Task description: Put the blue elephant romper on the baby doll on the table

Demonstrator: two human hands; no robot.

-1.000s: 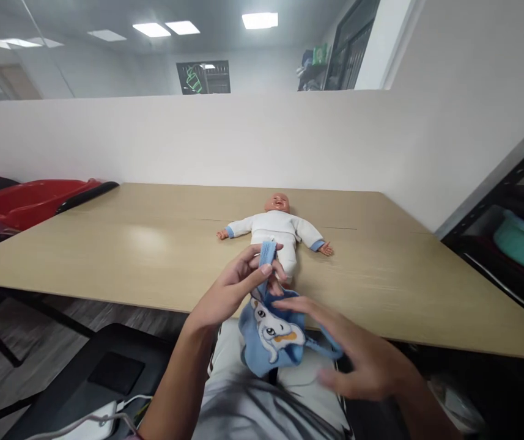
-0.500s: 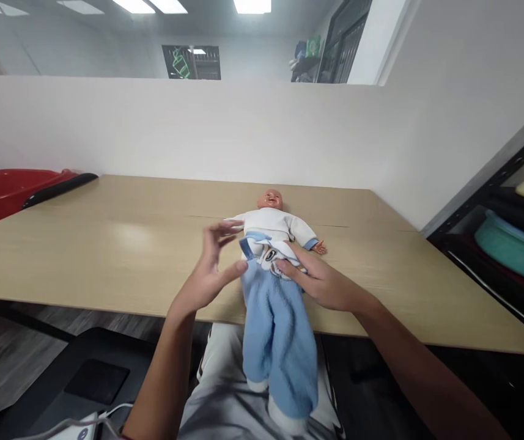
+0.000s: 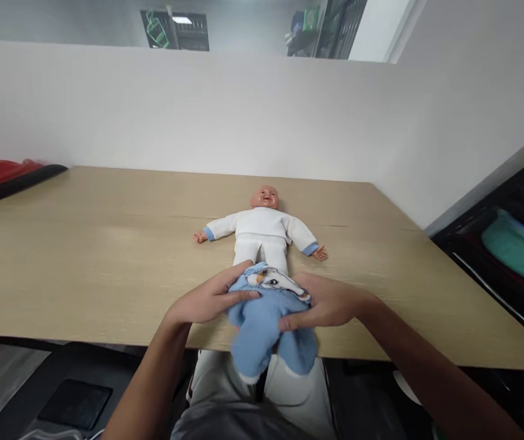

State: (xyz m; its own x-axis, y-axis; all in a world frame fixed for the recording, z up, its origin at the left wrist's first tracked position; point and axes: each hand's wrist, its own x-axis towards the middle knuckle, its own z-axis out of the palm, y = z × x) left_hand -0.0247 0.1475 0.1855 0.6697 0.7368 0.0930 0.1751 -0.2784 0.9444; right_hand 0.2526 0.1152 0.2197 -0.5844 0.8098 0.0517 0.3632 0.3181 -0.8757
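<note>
A baby doll [image 3: 262, 223] lies on its back on the table, arms spread, in a white top with blue cuffs and white leggings. In front of its legs I hold a pair of fuzzy blue trousers [image 3: 268, 318] with a white cartoon face at the waist. My left hand [image 3: 218, 296] grips the left side of the waist, thumb on top. On the right side, my right hand [image 3: 323, 299] holds the fabric the same way. The trouser legs hang bunched over the table's front edge. The doll's lower legs and feet are hidden behind the trousers and my hands.
The wooden table [image 3: 106, 256] runs up to a white wall. A red plastic basin [image 3: 0, 177] stands at the far left, and a black shelf with a teal container [image 3: 518, 250] is at the right. A black chair [image 3: 69, 360] with a dark flat object sits below left.
Both hands have drawn the trousers down toward me, uncovering the doll's white leggings. My left hand, open before, has closed on the waist. The trouser legs have bunched up. The view has tilted downward.
</note>
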